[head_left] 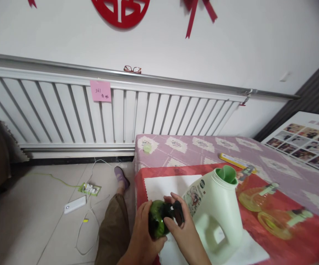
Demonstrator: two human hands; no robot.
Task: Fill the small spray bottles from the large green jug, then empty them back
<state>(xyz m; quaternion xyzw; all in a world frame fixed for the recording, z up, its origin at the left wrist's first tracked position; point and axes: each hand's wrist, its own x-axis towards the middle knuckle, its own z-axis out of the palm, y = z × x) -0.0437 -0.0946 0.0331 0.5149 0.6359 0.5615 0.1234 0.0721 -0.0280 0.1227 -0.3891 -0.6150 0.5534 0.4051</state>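
Note:
My left hand point(140, 232) is wrapped round a dark green, glossy bottle point(156, 219), which lies tilted towards the right. On its black pump top point(178, 212), my right hand point(185, 228) has its fingers and thumb closed. The bottle's neck is partly hidden by my fingers. Just right of my hands stands a large pale green detergent jug point(225, 206) with a handle hole and a printed label. Its mouth is uncapped and shows a green pouring spout point(227, 174).
Several clear yellowish bottles point(251, 198) lie on the red cloth point(305, 230) at right. A yellow-edged strip point(235, 162) and a light green cap point(147, 148) rest on the patterned tablecloth point(176, 145). A white radiator point(154, 114) runs behind; a power strip point(89, 188) and cables lie on the floor.

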